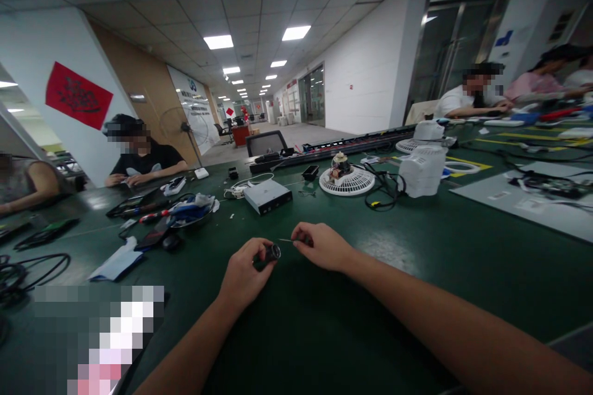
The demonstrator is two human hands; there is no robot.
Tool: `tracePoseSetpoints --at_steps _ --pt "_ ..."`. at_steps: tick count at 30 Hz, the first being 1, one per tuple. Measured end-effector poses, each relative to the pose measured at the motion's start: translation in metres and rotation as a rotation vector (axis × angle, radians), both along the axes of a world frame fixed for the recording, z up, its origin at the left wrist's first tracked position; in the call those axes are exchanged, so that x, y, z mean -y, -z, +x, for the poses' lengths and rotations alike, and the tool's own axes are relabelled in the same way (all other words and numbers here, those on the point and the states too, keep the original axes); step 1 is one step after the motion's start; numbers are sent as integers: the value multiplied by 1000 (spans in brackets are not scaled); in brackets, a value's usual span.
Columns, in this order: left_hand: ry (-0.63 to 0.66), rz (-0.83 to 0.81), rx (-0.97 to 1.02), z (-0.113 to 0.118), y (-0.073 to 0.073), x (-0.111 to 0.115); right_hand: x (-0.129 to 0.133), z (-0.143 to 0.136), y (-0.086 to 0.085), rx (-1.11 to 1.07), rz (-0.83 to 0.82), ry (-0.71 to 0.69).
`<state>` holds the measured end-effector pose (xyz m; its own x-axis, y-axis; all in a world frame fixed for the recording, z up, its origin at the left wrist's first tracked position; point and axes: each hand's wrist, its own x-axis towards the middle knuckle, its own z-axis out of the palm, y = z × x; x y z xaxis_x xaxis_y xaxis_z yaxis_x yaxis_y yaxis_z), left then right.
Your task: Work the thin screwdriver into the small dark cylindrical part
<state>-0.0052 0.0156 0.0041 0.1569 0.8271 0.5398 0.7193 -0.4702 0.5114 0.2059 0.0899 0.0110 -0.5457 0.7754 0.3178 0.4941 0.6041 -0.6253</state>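
A short black cylinder (274, 252), with a round ringed end turned to the right, sits between the thumb and fingers of my left hand (245, 271). My right hand (322, 245) is closed in a pinch on a thin metal rod (285, 240), whose tip points left toward the cylinder. The rod and the cylinder are apart. Both hands are held over the green table (287, 333). Just beyond them lies a grey and black box-shaped drive (267, 197). What part of the rod lies inside my fingers is hidden.
Behind the drive are a white fan grille with a motor (346, 180), a small black tray (310, 172) and a white plastic housing (421, 171). Tools and a blue cloth (189, 210) lie left, near a blurred-out screen (125, 333). Several people sit around the table.
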Motion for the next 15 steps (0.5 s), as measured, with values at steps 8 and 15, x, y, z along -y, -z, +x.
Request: tracePoseSetpoints --at_steps 8,15 --pt "34 -27 -38 -3 0 0 3 7 -8 142 124 -152" --pt "47 -29 -76 0 2 1 3 7 -6 216 183 -148"
